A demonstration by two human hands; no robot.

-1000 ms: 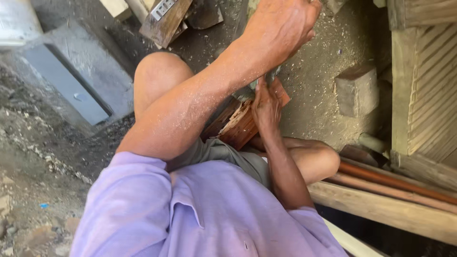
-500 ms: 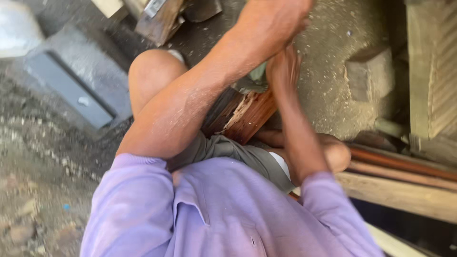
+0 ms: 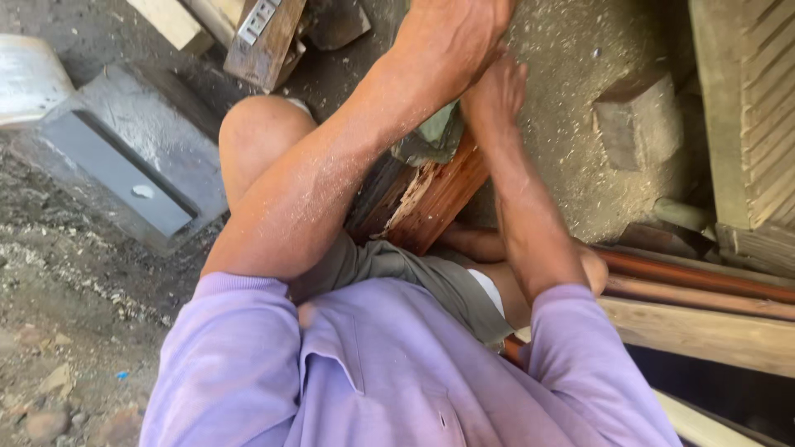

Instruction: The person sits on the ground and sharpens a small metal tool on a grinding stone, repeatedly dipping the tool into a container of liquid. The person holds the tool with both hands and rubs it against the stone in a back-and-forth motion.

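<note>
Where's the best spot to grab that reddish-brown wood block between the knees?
Probably the wood block is best gripped across its long smooth right face, coming from the right, where the right hand already rests. Its near end is splintered, and the left hand covers the top.

The person crouched in a lilac shirt over a reddish-brown wood block (image 3: 439, 194) wedged between the knees. The left hand (image 3: 451, 37) was stretched forward, its arm dusted with sawdust, just above the right hand (image 3: 495, 91), which pressed on the block's top. A grey concrete slab (image 3: 124, 157) lay on the ground nearby
</note>
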